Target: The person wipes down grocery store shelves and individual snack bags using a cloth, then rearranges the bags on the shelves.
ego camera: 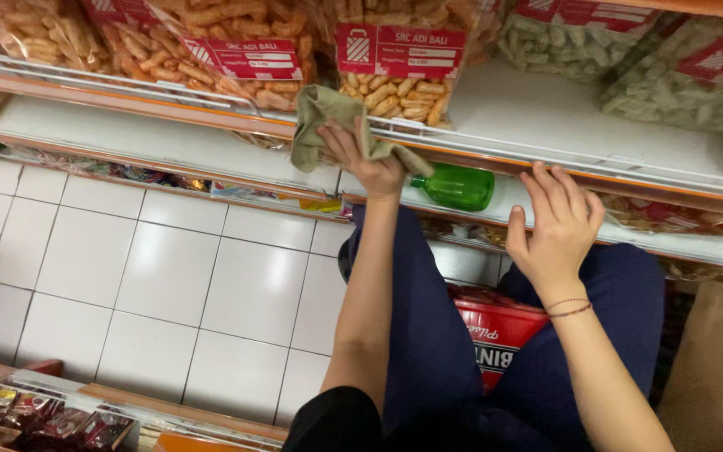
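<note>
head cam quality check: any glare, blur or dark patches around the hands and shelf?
Head view: warm indoor light, hands sharp; left hand grips a cloth with slight softness, right hand rests on the shelf edge in focus. Soft sheen on the floor tiles and snack bags, nothing blown out. The green bottle sits in shelf shadow; bottom corners go dark.

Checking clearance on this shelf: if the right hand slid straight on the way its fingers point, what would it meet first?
Probably the wire rail at the shelf edge, which the right hand's fingertips already seem to touch; beyond it lies bare white shelf, then snack bags. Depth is uncertain.
</note>
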